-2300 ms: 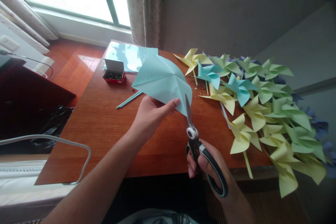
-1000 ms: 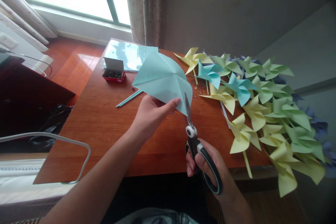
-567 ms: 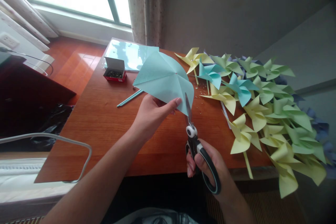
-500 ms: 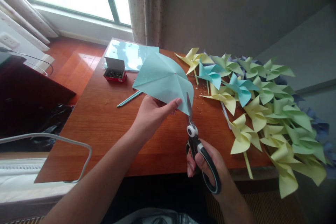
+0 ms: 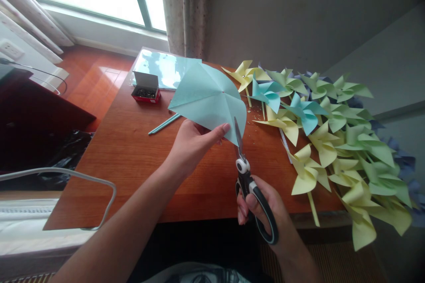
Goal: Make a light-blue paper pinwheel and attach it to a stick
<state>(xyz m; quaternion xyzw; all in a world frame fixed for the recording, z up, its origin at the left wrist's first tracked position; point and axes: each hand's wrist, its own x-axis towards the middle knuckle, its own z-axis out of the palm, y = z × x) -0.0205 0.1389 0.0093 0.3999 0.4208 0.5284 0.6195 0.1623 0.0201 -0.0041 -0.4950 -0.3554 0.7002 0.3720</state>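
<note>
My left hand [image 5: 192,145] pinches the near corner of a creased light-blue paper square [image 5: 207,97] and holds it up over the wooden table [image 5: 133,159]. My right hand [image 5: 260,205] grips black-handled scissors [image 5: 247,181]. Their blades point up and bite into the paper's lower right corner beside my left thumb.
A heap of yellow, green and blue paper pinwheels [image 5: 325,132] covers the table's right side. A small open red box of pins [image 5: 145,90], a stack of blue sheets in plastic [image 5: 162,66] and a blue stick [image 5: 164,124] lie at the back left. A white cable [image 5: 83,177] loops at the left.
The scissors have worked slightly in the paper's corner, the handles closing a little. Both hands and the paper stay nearly in place.
</note>
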